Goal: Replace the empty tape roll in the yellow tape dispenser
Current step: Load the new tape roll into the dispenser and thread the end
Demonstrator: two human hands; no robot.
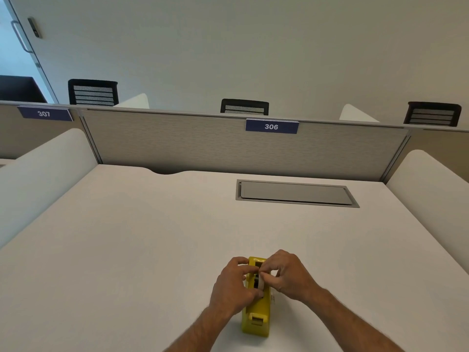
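Partition labels read "306" point(271, 126) and "307" point(43, 113). Yellow tape dispenser point(256, 304) sat at near centre of the white desk point(127, 237), long axis near-to-far, cutter end toward the viewer. Left hand point(234, 285) gripped its left side; right hand point(285, 275) pinched the white tape roll point(260, 282) in its cradle.

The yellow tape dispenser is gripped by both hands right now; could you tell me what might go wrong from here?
1. The yellow tape dispenser stands on a smooth white desk; a pull on the roll could make it slide or tip, though the left hand braces it.
2. The right hand pinches the small roll with its fingers only; it could slip and drop.
3. The cutter end faces the person's wrists and might scrape one.
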